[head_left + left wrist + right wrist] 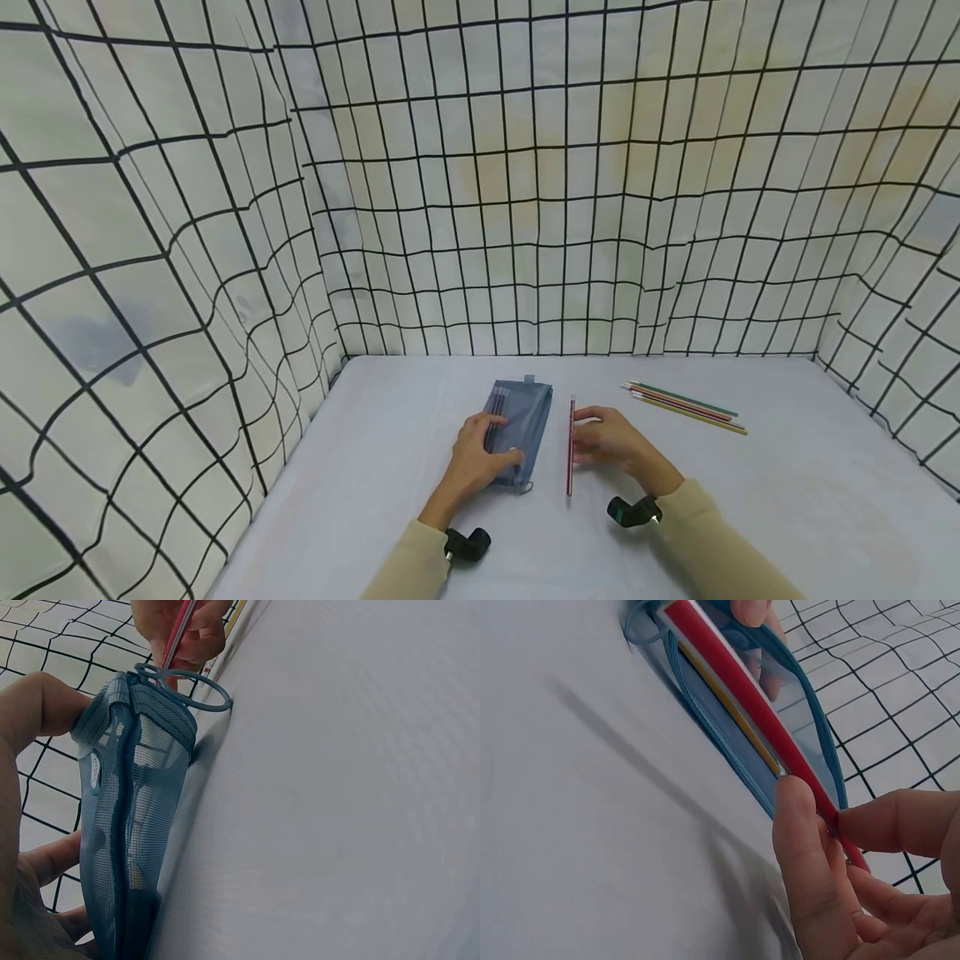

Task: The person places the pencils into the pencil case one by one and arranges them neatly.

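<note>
A blue mesh zip pouch (534,417) lies on the table with several pencils showing through its left side. My left hand (471,457) holds it, thumb and fingers spread across the top. In the right wrist view its zipped side gapes, and a yellow pencil (735,712) lies inside. Just right of the pouch, my right hand (611,437) pinches a red-and-white striped pencil (757,705) between thumb and fingers. That pencil runs alongside the pouch opening, raised over the table, its shadow falling on the cloth. A cord loop (202,690) hangs from the pouch's near end.
Several loose pencils (686,407), green, red and yellow among them, lie in a bunch at the back right. White cloth covers the table (360,467). Black netting (480,208) over pale sheets encloses the back and sides.
</note>
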Available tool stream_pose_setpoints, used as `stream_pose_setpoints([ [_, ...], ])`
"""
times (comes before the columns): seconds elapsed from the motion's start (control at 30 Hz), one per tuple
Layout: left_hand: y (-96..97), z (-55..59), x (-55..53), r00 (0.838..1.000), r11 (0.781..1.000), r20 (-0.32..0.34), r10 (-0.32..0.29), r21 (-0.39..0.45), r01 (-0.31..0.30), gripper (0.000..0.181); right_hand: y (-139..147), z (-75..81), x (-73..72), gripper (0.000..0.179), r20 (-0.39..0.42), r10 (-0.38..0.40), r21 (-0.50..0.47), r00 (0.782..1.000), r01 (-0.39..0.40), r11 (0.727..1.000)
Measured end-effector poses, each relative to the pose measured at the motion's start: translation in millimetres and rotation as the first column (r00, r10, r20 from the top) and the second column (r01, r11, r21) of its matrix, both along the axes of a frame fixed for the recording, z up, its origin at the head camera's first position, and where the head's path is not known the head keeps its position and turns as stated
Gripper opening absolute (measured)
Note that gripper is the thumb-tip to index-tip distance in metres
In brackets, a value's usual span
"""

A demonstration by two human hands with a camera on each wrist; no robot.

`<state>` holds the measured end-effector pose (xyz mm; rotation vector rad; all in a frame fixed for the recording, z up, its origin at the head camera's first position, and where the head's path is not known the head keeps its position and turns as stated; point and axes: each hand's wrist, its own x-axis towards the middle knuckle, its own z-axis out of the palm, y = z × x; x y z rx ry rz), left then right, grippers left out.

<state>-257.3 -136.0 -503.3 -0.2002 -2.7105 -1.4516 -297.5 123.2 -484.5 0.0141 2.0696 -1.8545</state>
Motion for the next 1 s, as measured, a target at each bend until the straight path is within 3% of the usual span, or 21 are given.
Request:
stream_pose_setpoints([
  [0.47, -0.4, 1.0, -0.4, 1.0, 1.0, -0.014, -0.004, -0.023, 0.004, 0.064, -32.8, 0.2, -9.1, 0.044, 0.006, 0.009, 0.005, 1.0, -0.009, 1.0],
  [0.73, -0.3, 0.9, -1.1, 1.0, 1.0, -0.01, -0.003, -0.019, 0.002, 0.064, -44.7, -0.9, -15.6, 0.046, 0.007, 0.019, -0.043, 1.0, -0.018, 0.999],
  [1.0, 1.5, 0.4, -1.4, 1.0, 1.0, 0.004, 0.01, -0.017, -0.01, 0.062, -55.9, -0.6, -20.5, 0.051, 0.019, -0.022, -0.086, 1.0, 0.024, 0.996],
])
